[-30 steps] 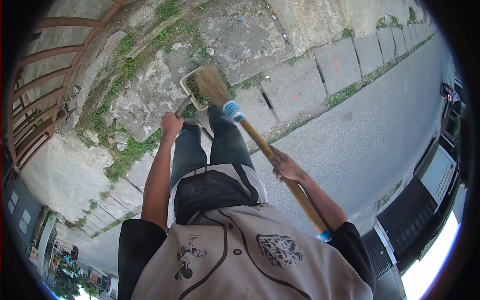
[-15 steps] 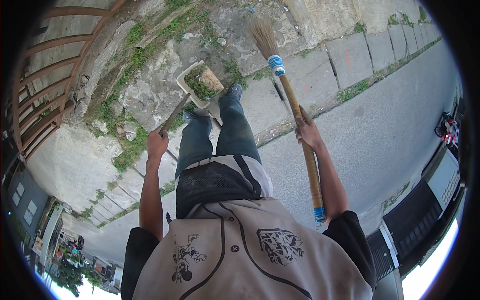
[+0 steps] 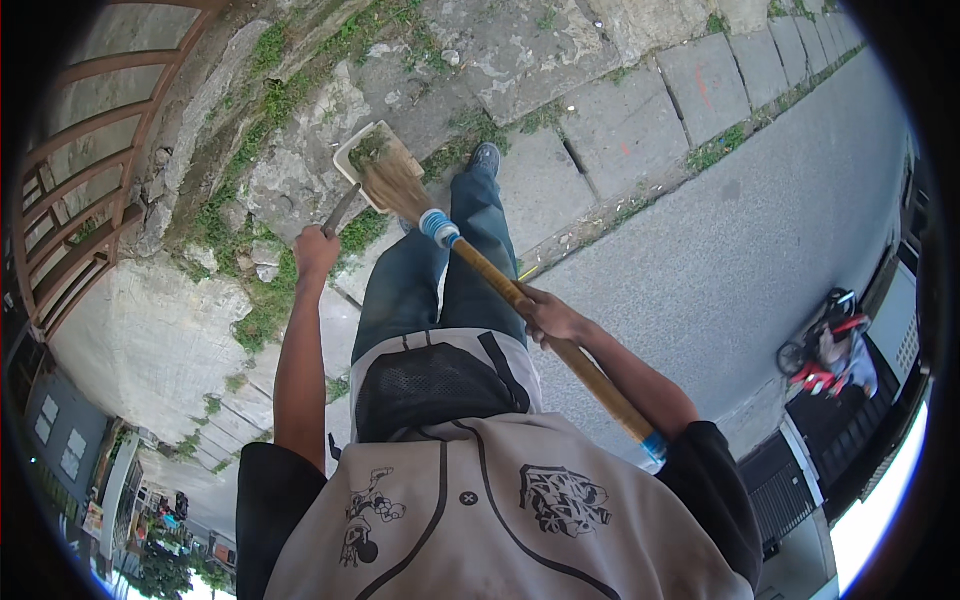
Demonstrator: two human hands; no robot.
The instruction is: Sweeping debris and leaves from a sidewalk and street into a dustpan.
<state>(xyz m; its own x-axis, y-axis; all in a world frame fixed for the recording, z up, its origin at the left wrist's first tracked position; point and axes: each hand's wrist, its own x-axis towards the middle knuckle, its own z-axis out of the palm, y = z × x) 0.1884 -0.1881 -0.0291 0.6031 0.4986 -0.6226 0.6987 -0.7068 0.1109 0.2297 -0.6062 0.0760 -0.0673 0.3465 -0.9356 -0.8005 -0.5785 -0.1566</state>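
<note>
Head camera: I see the left forearm reaching nearly straight ahead, its left hand (image 3: 316,252) fisted firmly around the dark handle (image 3: 342,212) of an off-white dustpan (image 3: 345,160); the pan lies just ahead and right of that grip, green clippings (image 3: 370,150) inside. The right forearm slants inward, the right hand (image 3: 556,318) wrapped round the straw broom (image 3: 490,272) mid-shaft, its bristles (image 3: 398,188) ahead-left of this grip, over the pan. Behind both grips, the shirt (image 3: 470,550) bears a black figure drawing (image 3: 372,515) and stylised lettering (image 3: 563,500) I can't make out.
</note>
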